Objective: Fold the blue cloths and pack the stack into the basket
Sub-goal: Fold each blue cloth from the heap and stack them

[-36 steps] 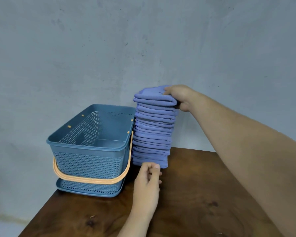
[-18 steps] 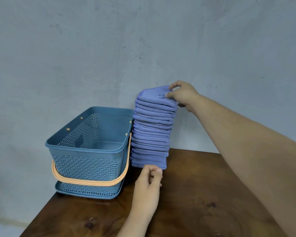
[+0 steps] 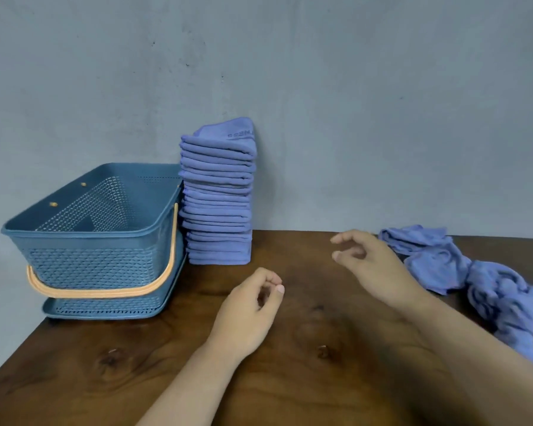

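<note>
A stack of folded blue cloths [image 3: 217, 198] waits at the brown wooden tabletop's [image 3: 290, 348] back edge, beside the blue plastic basket [image 3: 96, 241], not packed yet. Crumpled blue cloths [image 3: 474, 278] by the right edge need folding. The left hand [image 3: 246, 315] and right hand [image 3: 373, 265] hold nothing, fingers loosely curled.

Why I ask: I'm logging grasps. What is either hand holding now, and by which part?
Nothing is held. The left hand and right hand hover loosely curled over the table, both empty; the folded stack stands untouched.

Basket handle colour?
Orange, on the blue basket's handle; head view.
</note>
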The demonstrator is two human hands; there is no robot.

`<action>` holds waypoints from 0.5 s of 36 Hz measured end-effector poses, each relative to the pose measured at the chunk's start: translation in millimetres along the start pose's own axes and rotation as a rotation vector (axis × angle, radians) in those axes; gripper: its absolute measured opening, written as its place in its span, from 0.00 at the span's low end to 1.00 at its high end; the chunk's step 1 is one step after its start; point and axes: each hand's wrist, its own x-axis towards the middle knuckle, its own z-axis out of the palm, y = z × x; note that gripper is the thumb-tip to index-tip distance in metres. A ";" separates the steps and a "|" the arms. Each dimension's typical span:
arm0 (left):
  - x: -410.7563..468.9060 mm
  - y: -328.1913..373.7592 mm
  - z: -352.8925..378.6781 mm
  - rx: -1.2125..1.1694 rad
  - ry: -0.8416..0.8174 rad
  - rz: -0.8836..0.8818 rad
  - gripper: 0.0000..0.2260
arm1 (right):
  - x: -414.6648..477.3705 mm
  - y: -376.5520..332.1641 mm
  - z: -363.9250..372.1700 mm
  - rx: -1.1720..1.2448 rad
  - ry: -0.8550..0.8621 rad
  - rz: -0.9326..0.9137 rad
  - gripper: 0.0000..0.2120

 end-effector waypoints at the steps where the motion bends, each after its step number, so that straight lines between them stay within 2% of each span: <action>1: -2.4 3.0 3.9 0.032 -0.038 0.018 0.05 | -6.9 16.3 -3.7 -0.011 0.007 0.022 0.08; 5: -4.1 5.8 9.5 0.118 -0.126 0.053 0.04 | -20.4 72.4 -24.0 -0.185 0.074 0.071 0.10; 10: -0.9 4.3 12.1 0.032 -0.089 -0.036 0.03 | -25.5 121.8 -39.7 -0.684 0.190 0.089 0.24; 14: 3.9 -4.1 12.9 -0.029 -0.068 -0.101 0.05 | -20.0 148.1 -39.2 -0.876 0.056 0.275 0.33; 18: 5.6 -7.3 13.9 -0.032 -0.074 -0.121 0.07 | -17.8 147.1 -43.0 -0.823 -0.036 0.271 0.36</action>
